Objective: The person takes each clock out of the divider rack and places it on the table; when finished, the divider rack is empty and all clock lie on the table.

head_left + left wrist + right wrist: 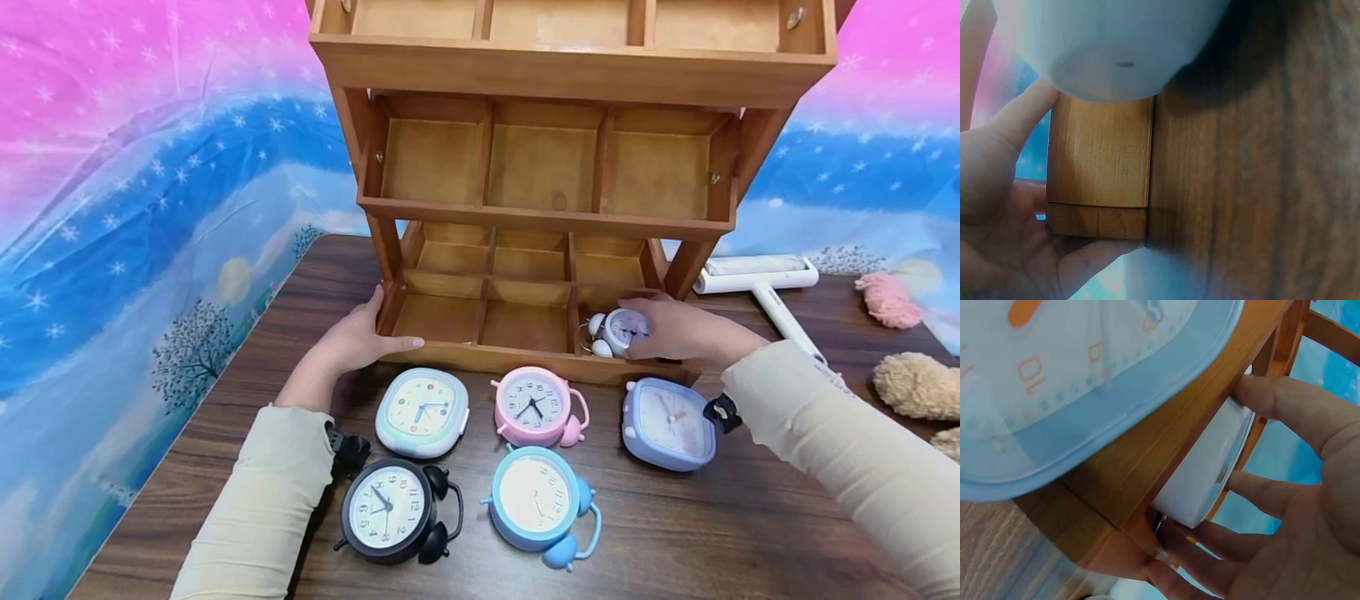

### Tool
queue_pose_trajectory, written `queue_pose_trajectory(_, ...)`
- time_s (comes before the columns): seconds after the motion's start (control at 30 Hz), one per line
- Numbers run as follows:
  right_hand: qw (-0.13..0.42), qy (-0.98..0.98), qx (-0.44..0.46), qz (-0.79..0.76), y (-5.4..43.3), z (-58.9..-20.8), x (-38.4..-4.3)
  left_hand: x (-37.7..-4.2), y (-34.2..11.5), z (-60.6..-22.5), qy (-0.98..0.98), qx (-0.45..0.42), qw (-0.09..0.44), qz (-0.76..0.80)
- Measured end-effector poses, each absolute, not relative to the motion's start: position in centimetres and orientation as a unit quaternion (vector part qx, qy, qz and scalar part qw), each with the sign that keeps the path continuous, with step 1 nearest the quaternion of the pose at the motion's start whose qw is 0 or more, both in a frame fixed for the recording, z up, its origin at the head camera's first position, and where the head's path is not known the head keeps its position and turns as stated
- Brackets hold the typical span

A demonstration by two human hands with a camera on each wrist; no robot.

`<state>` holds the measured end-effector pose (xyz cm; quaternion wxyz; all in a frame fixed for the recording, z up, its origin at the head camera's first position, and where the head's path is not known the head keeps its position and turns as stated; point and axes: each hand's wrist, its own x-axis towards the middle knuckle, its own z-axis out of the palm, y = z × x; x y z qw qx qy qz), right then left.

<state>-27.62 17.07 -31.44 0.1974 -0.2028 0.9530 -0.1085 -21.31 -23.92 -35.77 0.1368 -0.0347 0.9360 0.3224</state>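
Observation:
In the front right compartment of the wooden shelf rack's bottom tray lies a white twin-bell alarm clock, face up. My right hand holds it, thumb at one end and fingers at the other side of its rim in the right wrist view. The left hand grips the tray's front left corner, its thumb over the front edge. On the table before the rack are a white-and-blue rounded clock, a pink twin-bell clock and a periwinkle square clock.
Nearer me lie a black twin-bell clock and a light blue one. Upper rack tiers overhang the bottom tray. At right are a white T-shaped tool, a pink fluffy item and tan plush things.

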Motion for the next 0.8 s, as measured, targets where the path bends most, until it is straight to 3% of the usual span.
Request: queue_pose_trajectory(0.8,0.133,0.966,-0.201,-0.095,16.50,-31.45,-27.72,-21.37,-23.86,-35.84,0.935,-0.037,0.138,0.324)
